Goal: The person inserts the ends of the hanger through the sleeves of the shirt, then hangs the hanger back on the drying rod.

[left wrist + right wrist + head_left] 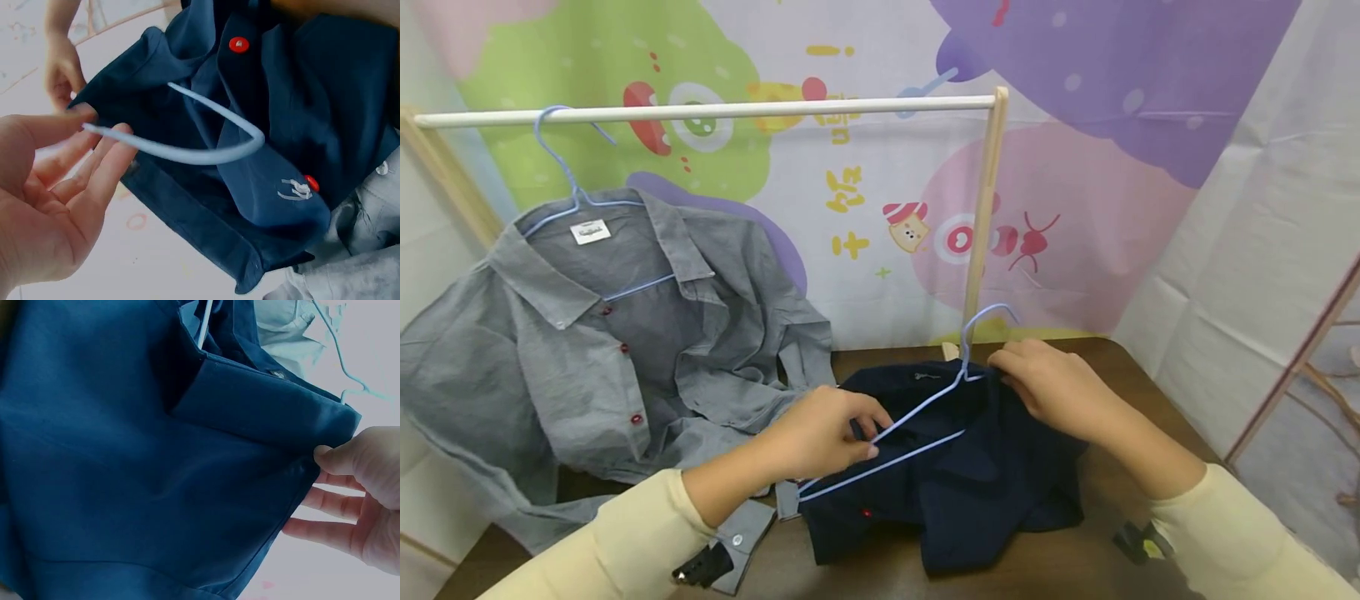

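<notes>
A dark navy shirt [970, 500] with red buttons lies bunched on the table, its collar toward the back. A light blue wire hanger [917, 410] is partly inside its neck, the hook standing up above the collar. My left hand [827, 429] pinches the hanger's left arm between thumb and fingers; in the left wrist view the hanger's bent end [250, 144] sticks out over the shirt front. My right hand [1052, 383] pinches the shirt near the collar on the right, thumb on the cloth in the right wrist view. The hanger's right end is hidden inside the shirt.
On the left a grey shirt [580, 333] hangs by a blue hanger [576, 183] from the white rail [775, 108] of a wooden rack [985, 208]. Its lower part spreads on the brown table [1075, 550] beside the navy shirt. A patterned cloth [865, 42] hangs behind.
</notes>
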Available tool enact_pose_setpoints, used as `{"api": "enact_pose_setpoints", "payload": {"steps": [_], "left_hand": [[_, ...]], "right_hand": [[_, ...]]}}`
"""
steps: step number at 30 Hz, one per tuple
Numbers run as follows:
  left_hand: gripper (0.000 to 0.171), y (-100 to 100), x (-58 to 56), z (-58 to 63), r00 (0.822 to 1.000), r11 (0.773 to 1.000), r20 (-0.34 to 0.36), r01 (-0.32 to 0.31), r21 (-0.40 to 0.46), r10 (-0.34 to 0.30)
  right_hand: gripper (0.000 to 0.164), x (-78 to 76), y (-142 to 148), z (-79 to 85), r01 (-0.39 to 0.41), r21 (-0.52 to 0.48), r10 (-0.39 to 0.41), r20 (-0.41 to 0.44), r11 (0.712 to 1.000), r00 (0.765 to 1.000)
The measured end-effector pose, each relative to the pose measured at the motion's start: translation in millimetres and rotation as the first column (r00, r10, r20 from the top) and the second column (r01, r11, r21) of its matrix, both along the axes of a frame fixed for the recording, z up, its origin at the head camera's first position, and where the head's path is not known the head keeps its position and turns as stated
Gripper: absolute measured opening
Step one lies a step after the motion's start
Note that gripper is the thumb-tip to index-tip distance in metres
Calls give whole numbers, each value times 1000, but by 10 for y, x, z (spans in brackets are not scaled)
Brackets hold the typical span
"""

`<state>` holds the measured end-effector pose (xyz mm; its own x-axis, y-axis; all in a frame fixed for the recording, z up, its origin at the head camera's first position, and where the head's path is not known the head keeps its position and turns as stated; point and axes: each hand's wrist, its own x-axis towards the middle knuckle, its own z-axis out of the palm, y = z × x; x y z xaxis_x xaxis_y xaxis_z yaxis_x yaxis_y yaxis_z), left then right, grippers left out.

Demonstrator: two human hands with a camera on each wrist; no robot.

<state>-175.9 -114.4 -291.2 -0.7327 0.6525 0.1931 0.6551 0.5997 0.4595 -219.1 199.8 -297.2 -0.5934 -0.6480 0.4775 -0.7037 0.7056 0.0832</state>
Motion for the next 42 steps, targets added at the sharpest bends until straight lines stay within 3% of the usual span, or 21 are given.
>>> {"api": "enact_pose_setpoints", "payload": {"steps": [2, 5, 8, 13, 17, 21, 25, 28, 31, 35, 42], "left_hand": [[16, -31, -25, 12, 999, 1000, 33, -1, 27, 0], [14, -97, -59, 24, 999, 997, 25, -41, 70, 40], [14, -199, -77, 21, 992, 987, -8, -123, 100, 125], [22, -386, -111, -68, 960, 958, -72, -261, 122, 271], [32, -503, -150, -220, 941, 942, -85, -317, 113, 327], [41, -598, -185, -452, 928, 927, -57, -362, 99, 368], [35, -664, -211, -691, 909, 902, -26, -409, 139, 416], [27, -695, -210, -787, 891, 874, -20, -441, 204, 454], [24, -717, -191, -775, 872, 843, -19, -466, 271, 488], [22, -755, -148, -661, 850, 807, -13, -496, 321, 527], [22, -779, -35, -456, 836, 808, -60, -506, 302, 546]], "right_hand": [[22, 6, 17, -13, -3, -3, 3, 3, 1000, 1000], [22, 13, 41, -32, -6, -12, 7, 8, 1000, 1000], [22, 13, 58, -49, -10, -23, 10, 6, 1000, 1000], [23, 8, 78, -75, -21, -47, 20, -14, 999, 1000], [23, -1, 90, -103, -25, -69, 23, -27, 997, 999], [23, -4, 99, -130, -32, -85, 29, -31, 996, 999], [23, -2, 96, -149, -35, -105, 31, -42, 994, 999], [23, -4, 87, -166, -26, -126, 21, -44, 992, 999], [22, -7, 82, -184, -5, -138, -2, -49, 990, 999], [21, -13, 78, -211, 36, -146, -47, -74, 989, 996], [21, -17, 28, -269, 98, -181, -124, -139, 979, 982]]}}
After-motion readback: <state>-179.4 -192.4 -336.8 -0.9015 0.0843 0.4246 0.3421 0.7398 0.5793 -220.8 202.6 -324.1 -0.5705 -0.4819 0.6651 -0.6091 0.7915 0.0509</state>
